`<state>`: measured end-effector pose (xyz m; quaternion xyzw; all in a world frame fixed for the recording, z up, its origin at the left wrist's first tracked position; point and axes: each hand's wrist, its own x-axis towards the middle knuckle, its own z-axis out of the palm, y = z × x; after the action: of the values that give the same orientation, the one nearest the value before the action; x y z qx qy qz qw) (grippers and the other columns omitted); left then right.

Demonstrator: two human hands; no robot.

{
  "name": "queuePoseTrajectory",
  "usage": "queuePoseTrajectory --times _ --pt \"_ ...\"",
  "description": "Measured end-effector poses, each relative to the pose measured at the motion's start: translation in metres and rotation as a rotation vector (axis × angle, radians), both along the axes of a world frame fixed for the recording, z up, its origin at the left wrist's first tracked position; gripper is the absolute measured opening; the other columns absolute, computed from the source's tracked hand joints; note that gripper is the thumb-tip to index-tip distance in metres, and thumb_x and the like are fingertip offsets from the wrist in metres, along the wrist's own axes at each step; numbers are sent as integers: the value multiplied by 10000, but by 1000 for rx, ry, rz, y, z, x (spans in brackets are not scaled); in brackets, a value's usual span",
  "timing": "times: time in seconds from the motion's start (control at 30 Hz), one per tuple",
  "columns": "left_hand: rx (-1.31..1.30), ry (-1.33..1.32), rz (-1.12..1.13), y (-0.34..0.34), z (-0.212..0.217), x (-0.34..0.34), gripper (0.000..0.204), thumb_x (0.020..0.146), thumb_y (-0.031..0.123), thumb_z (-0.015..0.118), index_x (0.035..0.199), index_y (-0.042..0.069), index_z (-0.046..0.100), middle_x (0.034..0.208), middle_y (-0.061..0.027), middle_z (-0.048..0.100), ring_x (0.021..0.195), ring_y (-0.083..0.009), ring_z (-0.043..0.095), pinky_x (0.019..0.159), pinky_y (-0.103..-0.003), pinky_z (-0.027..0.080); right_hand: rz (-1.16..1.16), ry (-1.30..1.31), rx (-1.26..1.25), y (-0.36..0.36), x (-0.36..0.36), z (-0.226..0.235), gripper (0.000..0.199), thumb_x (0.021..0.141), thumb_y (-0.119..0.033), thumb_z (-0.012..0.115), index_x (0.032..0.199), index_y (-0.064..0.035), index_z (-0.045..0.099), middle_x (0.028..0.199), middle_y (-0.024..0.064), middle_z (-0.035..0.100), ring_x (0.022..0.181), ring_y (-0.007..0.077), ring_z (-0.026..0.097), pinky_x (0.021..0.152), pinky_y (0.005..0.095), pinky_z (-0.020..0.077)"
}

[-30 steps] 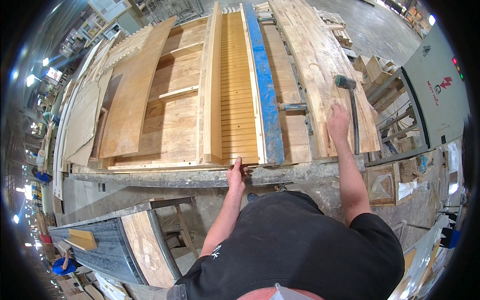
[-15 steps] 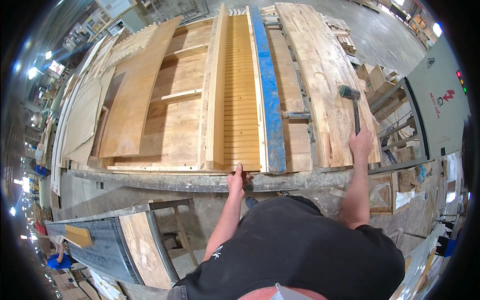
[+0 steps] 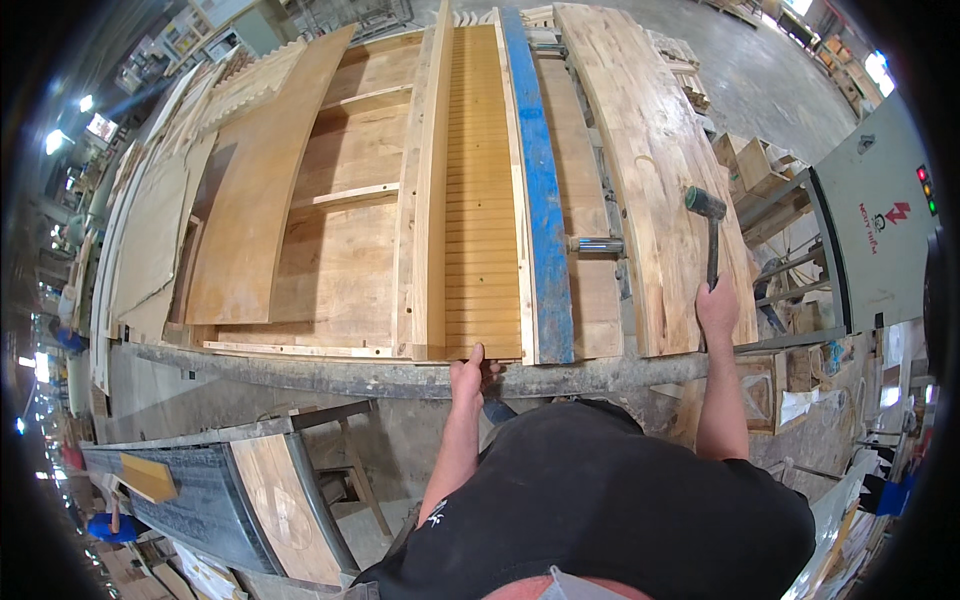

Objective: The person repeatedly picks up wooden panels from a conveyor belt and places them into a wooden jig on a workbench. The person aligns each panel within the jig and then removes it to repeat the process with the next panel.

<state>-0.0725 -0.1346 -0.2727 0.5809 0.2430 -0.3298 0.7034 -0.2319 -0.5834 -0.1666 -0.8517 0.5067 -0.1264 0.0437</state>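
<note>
Head view, mallet: the dark mallet (image 3: pixel 706 204) is well to the right of the blue bar (image 3: pixel 538 180), its head above the wide board (image 3: pixel 660 150); we cannot tell whether the two touch.
Mallet's handling: we judge it head-heavy and sturdy, its slim handle stiff; low on the handle, away from the head, looks the best hold.
Right hand: our right hand (image 3: pixel 718 308) is wrapped around the lower handle, right of the blue bar and well apart from the other hand.
Slatted panel: the yellowish slatted panel (image 3: pixel 482 200) lies just left of the blue bar, with a pale strip (image 3: pixel 515 200) between them.
Panel's handling: we expect it to be stiff, fairly heavy for its length and smooth on top; its near end gives us an edge to hold, though its slats could chip there.
Left hand: our left hand (image 3: pixel 468 380) is at that near end, left of the blue bar's foot, thumb up against the edge; we cannot tell whether its partly hidden fingers grip.
Upright board: a long board on edge (image 3: pixel 430 250) stands along the panel's far side from the blue bar.
Metal rod: a shiny rod (image 3: pixel 596 245) meets the blue bar's right side.
</note>
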Motion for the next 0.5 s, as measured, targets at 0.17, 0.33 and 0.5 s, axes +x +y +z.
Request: queuePoseTrajectory --times 0.17,0.33,0.5 --pt "-58 2 43 6 -12 0 280 978 222 706 1120 -2 615 930 -90 695 733 -202 702 601 -327 582 -3 -74 -34 6 -2 -7 322 924 -310 587 1074 -24 578 975 263 675 933 479 645 798 591 485" --pt "-335 -19 296 6 -23 2 301 938 94 722 1194 -10 603 1150 -122 679 985 -258 701 859 -389 611 -22 -91 -37 5 -5 -10 315 939 -334 589 1064 -45 580 957 249 687 907 481 652 761 596 485" --pt "-653 168 450 2 -53 10 321 928 39 703 1232 5 603 1225 -130 668 1149 -271 647 1025 -430 540 -35 -128 -63 6 0 -3 320 942 -355 596 1068 -60 587 952 238 701 912 483 663 761 593 500"
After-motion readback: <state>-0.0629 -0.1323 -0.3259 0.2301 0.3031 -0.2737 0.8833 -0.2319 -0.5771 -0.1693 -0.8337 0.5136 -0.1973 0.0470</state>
